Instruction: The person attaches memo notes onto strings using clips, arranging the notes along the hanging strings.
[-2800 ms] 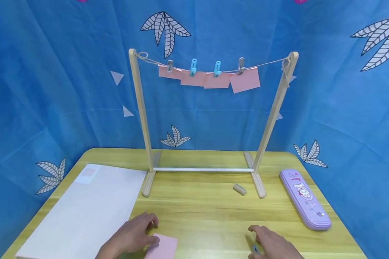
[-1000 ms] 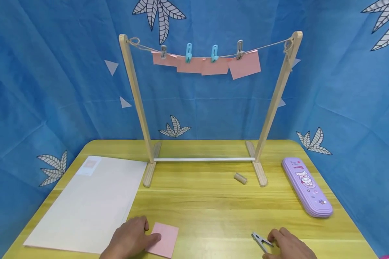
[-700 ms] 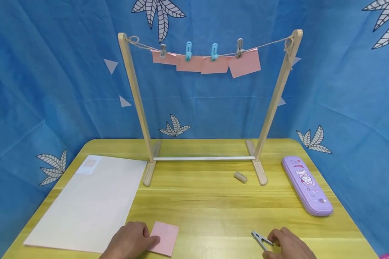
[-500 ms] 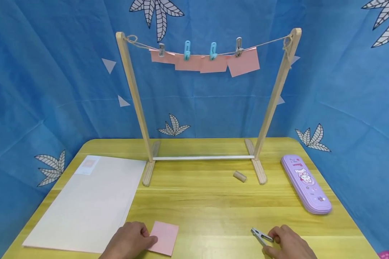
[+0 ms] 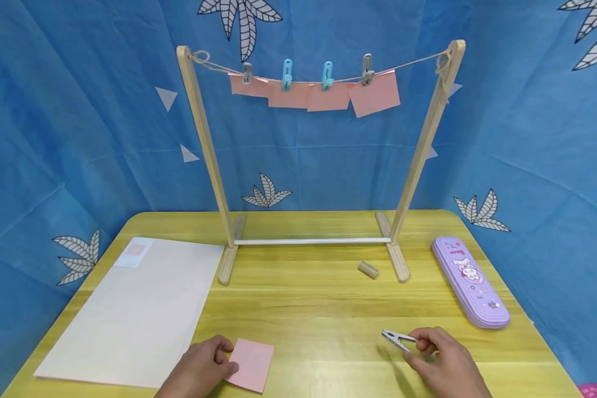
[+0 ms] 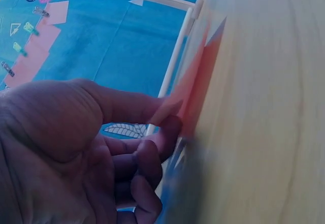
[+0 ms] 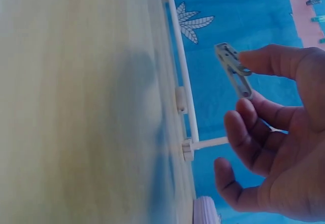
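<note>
A pink paper square (image 5: 252, 365) lies at the table's front, its left edge between the thumb and forefinger of my left hand (image 5: 199, 366). In the left wrist view that pinch on the pink paper (image 6: 195, 82) is plain, and the sheet stands slightly off the tabletop. My right hand (image 5: 445, 356) holds a grey clothespin (image 5: 397, 338) by its handle ends, above the table; its nose points left. The right wrist view shows thumb and forefinger on the clothespin (image 7: 234, 69), the other fingers curled loosely. Beyond both hands, several pink papers (image 5: 288, 97) hang clipped on a string.
A wooden frame (image 5: 423, 149) carries the string, with blue and grey clothespins on it. White sheets (image 5: 129, 315) lie at left, a purple pencil case (image 5: 470, 282) at right. A small brown cylinder (image 5: 368, 270) rests near the frame's right foot. Blue cloth (image 5: 298, 177) hangs behind.
My right hand has lifted the clothespin off the table and turned it leftward. The left hand stays at the paper's left edge, fingers shifted slightly. The head view has tilted downward a little.
</note>
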`<control>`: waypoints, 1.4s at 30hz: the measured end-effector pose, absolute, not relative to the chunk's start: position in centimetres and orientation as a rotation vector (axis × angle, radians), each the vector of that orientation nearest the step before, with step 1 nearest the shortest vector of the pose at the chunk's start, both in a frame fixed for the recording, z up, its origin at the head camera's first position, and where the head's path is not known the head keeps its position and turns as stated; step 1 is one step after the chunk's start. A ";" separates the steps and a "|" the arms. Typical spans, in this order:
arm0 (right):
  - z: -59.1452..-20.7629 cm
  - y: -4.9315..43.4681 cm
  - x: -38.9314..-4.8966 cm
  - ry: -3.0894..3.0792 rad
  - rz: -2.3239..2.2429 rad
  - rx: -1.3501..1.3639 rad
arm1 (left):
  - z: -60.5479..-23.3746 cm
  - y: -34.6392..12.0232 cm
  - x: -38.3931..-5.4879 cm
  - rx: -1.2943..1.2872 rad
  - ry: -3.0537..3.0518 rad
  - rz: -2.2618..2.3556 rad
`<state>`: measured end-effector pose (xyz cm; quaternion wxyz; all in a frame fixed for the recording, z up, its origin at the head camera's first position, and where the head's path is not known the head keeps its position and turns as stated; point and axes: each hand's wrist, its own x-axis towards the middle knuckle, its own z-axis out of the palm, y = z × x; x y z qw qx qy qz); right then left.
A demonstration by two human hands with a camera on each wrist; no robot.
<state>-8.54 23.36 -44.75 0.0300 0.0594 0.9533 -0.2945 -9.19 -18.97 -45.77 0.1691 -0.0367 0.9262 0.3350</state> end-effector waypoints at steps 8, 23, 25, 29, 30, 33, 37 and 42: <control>-44.4 22.9 -8.6 3.036 -0.998 0.150 | -45.1 -18.7 -8.9 0.008 2.686 1.009; -42.9 22.7 -9.6 3.121 -1.074 0.079 | -41.5 -16.6 -10.9 0.029 2.817 1.227; -42.6 22.6 -9.8 3.156 -1.129 0.048 | -41.0 -16.2 -11.3 0.016 2.854 1.260; -41.7 22.3 -10.3 3.187 -1.248 0.007 | -40.2 -15.2 -12.6 0.049 2.919 1.345; -41.5 22.3 -10.4 3.192 -1.276 0.004 | -40.0 -14.9 -13.0 0.066 2.932 1.366; -40.8 22.3 -11.0 3.199 -1.354 -0.029 | -39.6 -13.8 -14.1 0.122 2.947 1.460; -40.4 22.2 -11.9 3.213 -1.445 -0.104 | -39.1 -12.2 -15.5 0.193 2.922 1.587; -39.9 22.2 -13.0 3.278 -1.456 -0.167 | -38.5 -10.0 -16.9 0.266 2.857 1.701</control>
